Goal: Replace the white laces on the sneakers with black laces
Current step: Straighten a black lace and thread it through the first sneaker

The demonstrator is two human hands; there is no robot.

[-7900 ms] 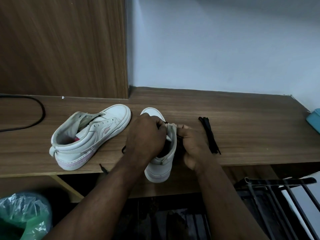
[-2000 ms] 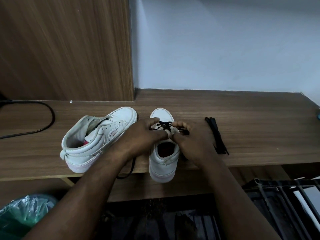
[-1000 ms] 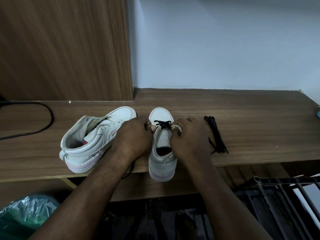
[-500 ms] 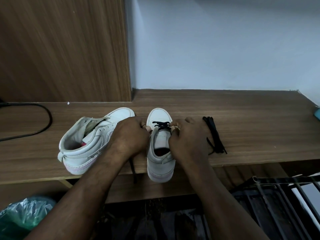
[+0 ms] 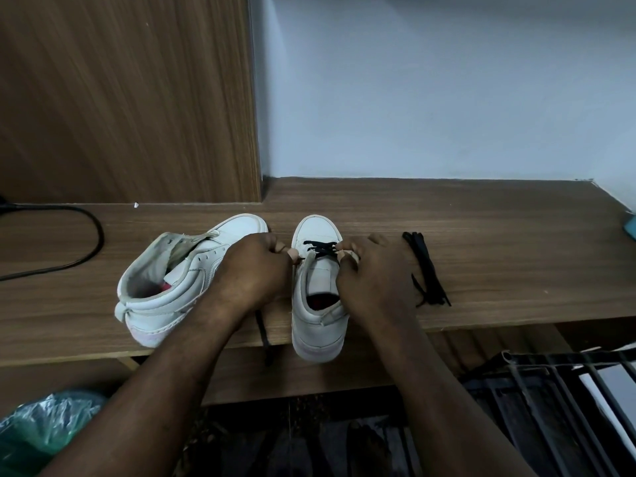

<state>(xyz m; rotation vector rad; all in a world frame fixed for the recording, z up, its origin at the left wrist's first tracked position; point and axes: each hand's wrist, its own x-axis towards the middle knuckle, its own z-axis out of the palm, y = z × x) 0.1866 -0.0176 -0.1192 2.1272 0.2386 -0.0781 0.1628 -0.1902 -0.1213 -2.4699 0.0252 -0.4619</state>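
A white high-top sneaker (image 5: 318, 297) stands on the wooden shelf (image 5: 481, 235), toe pointing away from me. A black lace (image 5: 320, 250) crosses its lowest eyelets. My left hand (image 5: 254, 270) grips the sneaker's left side with curled fingers, pinching near the lace. My right hand (image 5: 375, 273) holds the right side and pinches the lace at the eyelet. One loose end of the black lace (image 5: 265, 335) hangs over the shelf's front edge. The second white sneaker (image 5: 179, 277), without laces, leans to the left. A spare black lace bundle (image 5: 426, 270) lies to the right.
A black cable (image 5: 69, 242) curves along the shelf at far left. A wooden panel (image 5: 127, 98) rises behind the left half, a pale wall behind the right. A teal object (image 5: 630, 227) sits at the right edge. A green plastic bag (image 5: 41, 432) and dark metal rack (image 5: 568, 390) are below.
Over the last second both hands stayed on the sneaker, shifting slightly along its sides. The black lace now sits pulled across the lowest eyelets, one end trailing off the front edge.
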